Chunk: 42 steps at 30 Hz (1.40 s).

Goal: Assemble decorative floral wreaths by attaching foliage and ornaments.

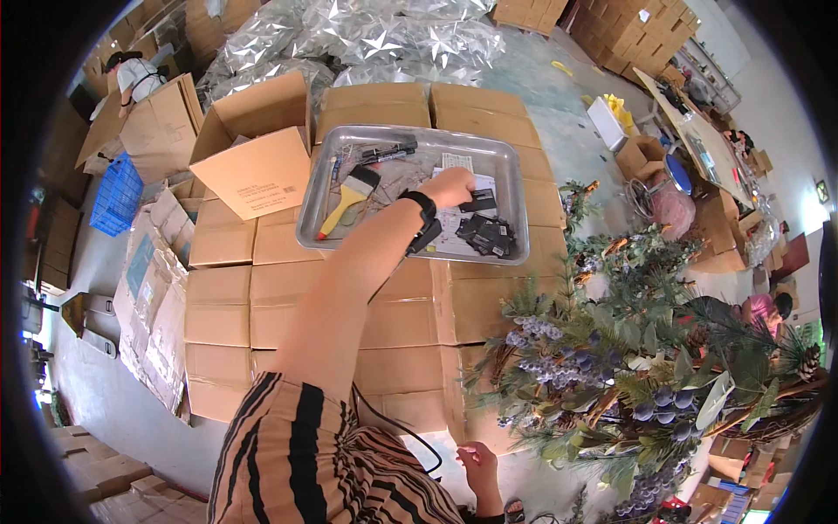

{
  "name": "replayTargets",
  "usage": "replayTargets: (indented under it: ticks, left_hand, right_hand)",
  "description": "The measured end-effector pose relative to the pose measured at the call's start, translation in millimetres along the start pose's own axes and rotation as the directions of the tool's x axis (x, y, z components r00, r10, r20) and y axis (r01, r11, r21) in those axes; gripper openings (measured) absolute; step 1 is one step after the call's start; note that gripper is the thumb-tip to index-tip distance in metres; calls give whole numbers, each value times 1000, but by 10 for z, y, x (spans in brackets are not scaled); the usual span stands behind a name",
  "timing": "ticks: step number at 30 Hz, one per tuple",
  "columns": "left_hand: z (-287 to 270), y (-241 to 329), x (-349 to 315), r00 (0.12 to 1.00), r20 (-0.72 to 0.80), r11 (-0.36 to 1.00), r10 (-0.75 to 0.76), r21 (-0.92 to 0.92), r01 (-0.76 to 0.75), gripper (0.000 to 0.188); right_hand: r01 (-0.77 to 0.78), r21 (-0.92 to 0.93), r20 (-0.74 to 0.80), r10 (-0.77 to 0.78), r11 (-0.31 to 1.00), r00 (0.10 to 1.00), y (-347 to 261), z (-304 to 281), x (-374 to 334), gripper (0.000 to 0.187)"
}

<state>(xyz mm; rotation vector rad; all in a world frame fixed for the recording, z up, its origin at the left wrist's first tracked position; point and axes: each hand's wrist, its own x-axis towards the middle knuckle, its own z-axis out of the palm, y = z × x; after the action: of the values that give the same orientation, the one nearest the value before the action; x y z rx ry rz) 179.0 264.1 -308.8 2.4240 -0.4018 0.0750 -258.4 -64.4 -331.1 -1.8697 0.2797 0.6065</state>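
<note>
My left hand (451, 187) reaches into a shallow metal tray (303, 229), its fingers closed at the edge of a black tag (478, 202). Just below it lies a loose heap of similar black tags (487, 236) on white paper. A paintbrush (347, 201) with a yellow handle and black marker pens (388, 153) rest in the tray's left half. Low in the view, my right hand (477, 465) hangs beside the carton stack; its fingers are loosely bent and apart, with nothing visible in them.
Sealed cartons (397, 314) form the surface under the tray. An open carton (253, 170) stands at its left. Wreaths with greenery and blue berries (611, 375) crowd the right side. Silver stars in plastic (375, 44) lie behind. A person (135, 79) bends over cartons at far left.
</note>
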Motion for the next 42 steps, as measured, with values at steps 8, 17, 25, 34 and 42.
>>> replayTargets:
  ticks: [8,17,25,34,42]
  left_hand:
    - [118,-469,-269,976,-180,952,119,300,-61,18]
    - [523,98,-366,955,193,938,-225,310,158,19]
    - [443,185,-460,947,94,910,-307,320,263,18]
    - [-149,243,-487,879,-427,944,-214,-322,74,16]
    - [-749,1456,-1334,986,23,194,-167,-979,55,15]
  right_hand:
    - [39,-25,51,-38,999,998,-61,60,25,16]
    - [-24,51,-13,25,998,1000,-20,-11,-139,15]
    - [29,5,-9,-29,1000,1000,15,1,-185,15]
    - [146,-12,-93,-147,989,985,14,-150,-251,14]
    - [558,64,-131,-548,827,827,-762,-115,-457,2]
